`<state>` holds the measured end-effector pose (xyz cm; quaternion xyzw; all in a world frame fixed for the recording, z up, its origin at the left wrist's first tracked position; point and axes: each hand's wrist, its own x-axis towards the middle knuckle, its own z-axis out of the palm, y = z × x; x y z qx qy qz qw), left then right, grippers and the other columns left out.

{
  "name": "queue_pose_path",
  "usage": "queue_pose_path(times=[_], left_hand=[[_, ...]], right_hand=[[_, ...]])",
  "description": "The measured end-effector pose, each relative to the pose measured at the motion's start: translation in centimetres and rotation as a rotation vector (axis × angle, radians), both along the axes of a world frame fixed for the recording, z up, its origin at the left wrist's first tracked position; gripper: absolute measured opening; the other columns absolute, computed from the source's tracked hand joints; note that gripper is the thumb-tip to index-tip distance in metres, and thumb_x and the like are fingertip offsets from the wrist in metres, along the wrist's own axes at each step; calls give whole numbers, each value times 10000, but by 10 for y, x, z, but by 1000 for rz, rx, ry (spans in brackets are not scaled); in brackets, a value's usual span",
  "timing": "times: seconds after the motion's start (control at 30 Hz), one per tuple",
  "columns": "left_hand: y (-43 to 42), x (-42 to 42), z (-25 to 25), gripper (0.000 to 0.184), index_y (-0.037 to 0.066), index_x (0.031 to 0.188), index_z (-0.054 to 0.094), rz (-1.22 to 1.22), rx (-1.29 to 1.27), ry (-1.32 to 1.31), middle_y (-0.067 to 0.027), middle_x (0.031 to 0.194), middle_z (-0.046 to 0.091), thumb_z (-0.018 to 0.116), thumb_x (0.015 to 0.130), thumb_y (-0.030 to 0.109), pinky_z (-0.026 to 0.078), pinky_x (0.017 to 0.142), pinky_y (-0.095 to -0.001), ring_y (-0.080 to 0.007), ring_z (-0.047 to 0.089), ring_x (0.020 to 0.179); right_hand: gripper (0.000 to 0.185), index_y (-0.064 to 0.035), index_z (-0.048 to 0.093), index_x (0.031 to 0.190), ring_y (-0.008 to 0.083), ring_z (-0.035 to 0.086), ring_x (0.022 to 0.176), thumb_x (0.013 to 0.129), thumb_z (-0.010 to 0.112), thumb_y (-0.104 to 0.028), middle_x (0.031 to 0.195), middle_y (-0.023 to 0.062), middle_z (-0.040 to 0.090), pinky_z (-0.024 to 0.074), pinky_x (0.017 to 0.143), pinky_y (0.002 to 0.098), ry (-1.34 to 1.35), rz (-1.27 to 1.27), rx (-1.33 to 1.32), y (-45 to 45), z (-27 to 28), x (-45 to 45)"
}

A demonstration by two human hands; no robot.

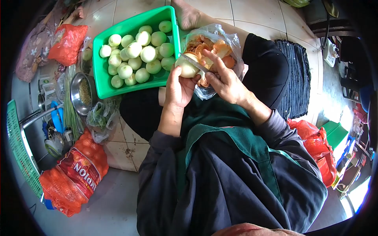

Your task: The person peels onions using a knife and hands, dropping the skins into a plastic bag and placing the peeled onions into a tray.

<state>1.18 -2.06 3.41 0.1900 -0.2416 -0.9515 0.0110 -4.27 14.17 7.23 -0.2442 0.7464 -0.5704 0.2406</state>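
Note:
My left hand (179,88) holds a pale peeled onion (188,67) above the near edge of a clear plastic bag (232,38). In my right hand (227,82) is a knife (195,62), its blade lying across the top of the onion and the index finger stretched out. Orange-brown onion skins (220,48) fill the bag. Just left of it, a green basin (176,23) contains several peeled onions (134,50).
A red net sack of onions (76,173) lies at the lower left, near a metal bowl (75,94) and leafy greens in plastic (101,115). A dark woven mat (293,74) and red net bags (315,145) are at the right. Another person's hand (76,13) shows at the upper left.

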Motion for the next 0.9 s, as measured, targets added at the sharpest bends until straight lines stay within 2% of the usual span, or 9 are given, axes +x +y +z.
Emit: queue_pose_path(times=[0.07,0.17,0.37,0.43,0.53,0.63,0.73,0.77,0.9], left_hand=[[-1,0,-3,386,27,1233,459,-11,4,8,-128,1157,569,459,933,270,545,796,-363,-228,601,1004],[-2,0,-7,383,30,1225,464,-26,6,0,-122,1141,579,460,932,276,551,775,-358,-223,606,993],[-2,1,-7,396,36,1226,465,-39,-35,-16,-112,1141,585,448,932,300,552,760,-360,-219,607,989],[-1,2,-6,411,38,1235,462,-36,-38,-3,-113,1151,583,441,931,314,551,759,-365,-222,601,1005],[-5,3,-7,481,19,1262,459,-67,31,93,-122,1179,579,431,926,361,535,819,-388,-251,589,1046],[-2,3,4,510,28,1272,455,-48,19,69,-113,1188,574,453,930,406,528,831,-393,-240,574,1068],[2,1,-4,512,49,1292,402,-2,-98,81,-121,1208,536,525,918,377,543,799,-381,-226,569,1064],[1,3,-10,561,49,1295,390,-11,-190,83,-110,1186,538,599,889,375,546,790,-365,-222,573,1053],[-3,4,-13,518,46,1266,428,-37,-164,38,-94,1172,552,608,884,346,546,756,-351,-209,591,1012]], right_hand=[[445,-46,384,1355,287,631,990,925,489,-82,1050,202,613,487,855,338,105,44,-37,-1,-4,-4],[396,-61,443,1326,263,604,1057,932,475,-74,1147,179,592,466,896,319,74,1,-74,-2,-13,-2],[384,-77,448,1336,179,573,1056,954,471,-106,1173,140,597,445,917,304,-93,-45,-61,-2,-12,-3],[382,-89,447,1341,168,567,1055,961,469,-122,1171,137,598,446,916,302,-253,-77,16,-1,-8,-6],[380,-103,447,1345,153,562,1042,967,467,-139,1158,135,603,447,910,294,-269,-94,39,2,-14,-7],[378,-108,451,1345,145,565,1019,969,471,-144,1141,133,608,447,905,284,-260,-81,-22,5,-15,-8],[377,-106,458,1340,146,567,998,965,478,-141,1116,127,611,446,904,285,-268,-59,-31,6,-8,-7],[376,-105,461,1338,142,567,970,964,480,-142,1090,120,613,451,881,282,-259,-65,-22,7,-9,-7],[372,-103,472,1331,100,540,779,962,483,-151,924,68,600,459,711,248,-276,-129,34,9,-15,-12]])
